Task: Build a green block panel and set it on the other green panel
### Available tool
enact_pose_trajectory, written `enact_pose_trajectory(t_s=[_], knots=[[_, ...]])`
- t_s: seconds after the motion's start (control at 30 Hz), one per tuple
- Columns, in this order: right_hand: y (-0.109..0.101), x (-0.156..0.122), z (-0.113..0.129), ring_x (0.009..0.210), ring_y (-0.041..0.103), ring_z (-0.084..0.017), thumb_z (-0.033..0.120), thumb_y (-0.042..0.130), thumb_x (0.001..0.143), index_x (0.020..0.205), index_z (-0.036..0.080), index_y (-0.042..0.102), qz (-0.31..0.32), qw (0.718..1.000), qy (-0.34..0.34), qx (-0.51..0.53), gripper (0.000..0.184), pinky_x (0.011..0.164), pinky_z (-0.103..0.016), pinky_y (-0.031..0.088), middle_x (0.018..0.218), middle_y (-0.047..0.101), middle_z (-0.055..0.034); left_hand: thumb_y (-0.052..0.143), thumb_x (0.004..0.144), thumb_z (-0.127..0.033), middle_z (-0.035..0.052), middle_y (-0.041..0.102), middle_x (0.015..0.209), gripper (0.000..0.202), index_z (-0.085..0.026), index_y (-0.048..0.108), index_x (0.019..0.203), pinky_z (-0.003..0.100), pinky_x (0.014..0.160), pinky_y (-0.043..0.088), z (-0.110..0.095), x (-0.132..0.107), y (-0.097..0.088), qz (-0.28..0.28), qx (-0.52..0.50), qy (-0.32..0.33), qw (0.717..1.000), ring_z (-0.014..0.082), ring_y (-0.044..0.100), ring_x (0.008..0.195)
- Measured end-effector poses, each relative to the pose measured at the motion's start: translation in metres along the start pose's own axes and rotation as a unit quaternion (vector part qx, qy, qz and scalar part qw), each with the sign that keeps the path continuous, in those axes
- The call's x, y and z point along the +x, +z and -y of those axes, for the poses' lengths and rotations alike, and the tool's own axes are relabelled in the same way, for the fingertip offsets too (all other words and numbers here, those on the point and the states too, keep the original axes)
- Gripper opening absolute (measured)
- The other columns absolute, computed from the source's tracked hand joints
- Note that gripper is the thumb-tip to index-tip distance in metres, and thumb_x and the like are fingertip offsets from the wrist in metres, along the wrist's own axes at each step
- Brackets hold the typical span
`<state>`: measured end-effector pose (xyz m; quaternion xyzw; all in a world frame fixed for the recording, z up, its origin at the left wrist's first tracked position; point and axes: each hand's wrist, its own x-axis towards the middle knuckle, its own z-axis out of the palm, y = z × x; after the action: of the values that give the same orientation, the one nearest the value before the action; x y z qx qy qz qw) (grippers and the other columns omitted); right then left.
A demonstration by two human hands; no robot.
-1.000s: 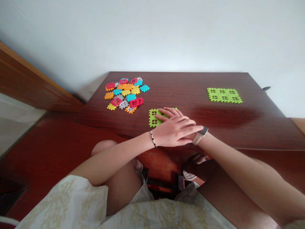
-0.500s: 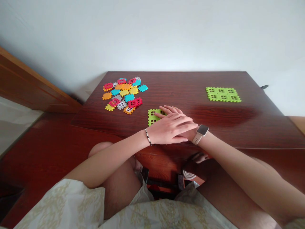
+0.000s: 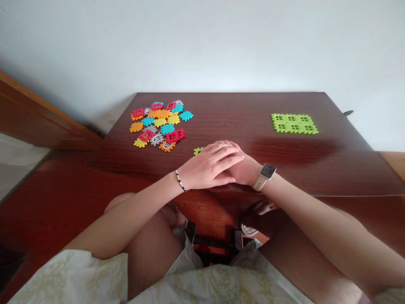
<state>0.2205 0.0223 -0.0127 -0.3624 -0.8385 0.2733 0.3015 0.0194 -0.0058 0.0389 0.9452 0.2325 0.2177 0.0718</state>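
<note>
My left hand [image 3: 210,166] lies flat across the back of my right hand [image 3: 242,169], holding nothing that I can see. A beaded bracelet [image 3: 180,180] circles my left wrist, and a smartwatch [image 3: 266,175] sits on my right wrist. Only one corner of a lime-green plastic window-patterned tile [image 3: 198,150] shows past my hands; the rest is hidden under them. Up and to the left lies a heap of multicoloured interlocking tiles [image 3: 156,124]. A larger lime-green panel of joined tiles [image 3: 294,123] rests at the far right.
The hands rest near the front edge of a dark reddish wooden table [image 3: 240,114]. A white wall [image 3: 202,46] rises behind it. A wooden board [image 3: 41,118] runs along the left side, and a small dark object [image 3: 348,112] sticks out past the far right corner.
Both hands have slid left over the green tile, now covering nearly all of it. My left hand lies further across my right. The whole view has shifted slightly.
</note>
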Motion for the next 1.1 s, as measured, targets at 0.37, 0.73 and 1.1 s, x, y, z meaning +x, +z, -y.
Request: enact_pose_trajectory(t_s=[0.37,0.73,1.1], knots=[[-0.030,0.009,0.023,0.143,0.061,-0.045,0.068,0.076,0.106,0.172,0.016,0.053,0.062,0.949,-0.167,-0.259,0.087,0.123,-0.068,0.052,0.161,0.061,-0.0266,0.051,0.120,-0.066,0.0197,0.070,0.158,0.066,-0.018,0.058,0.165,0.055,0.132,0.050,0.028,-0.023,-0.022,-0.065,-0.042,-0.236,0.969,0.0358,0.064,0.151],[-0.028,0.005,0.034,0.156,0.054,-0.043,0.049,0.078,0.107,0.175,0.023,0.053,0.043,0.944,-0.173,-0.278,0.077,0.139,-0.070,0.036,0.169,0.057,-0.0232,0.074,0.102,-0.045,0.0131,0.078,0.148,0.052,-0.019,0.074,0.147,0.046,0.118,0.061,0.033,-0.039,-0.043,-0.062,-0.262,-0.316,0.910,0.0311,0.076,0.133],[-0.032,0.004,0.036,0.162,0.050,-0.041,0.044,0.073,0.110,0.179,0.032,0.049,0.026,0.948,-0.179,-0.263,0.074,0.143,-0.072,0.028,0.170,0.057,-0.0184,0.085,0.091,-0.050,0.0079,0.084,0.119,0.048,-0.019,0.078,0.126,0.040,0.094,0.066,0.032,-0.047,-0.034,-0.097,-0.305,-0.381,0.867,0.0283,0.080,0.108]])
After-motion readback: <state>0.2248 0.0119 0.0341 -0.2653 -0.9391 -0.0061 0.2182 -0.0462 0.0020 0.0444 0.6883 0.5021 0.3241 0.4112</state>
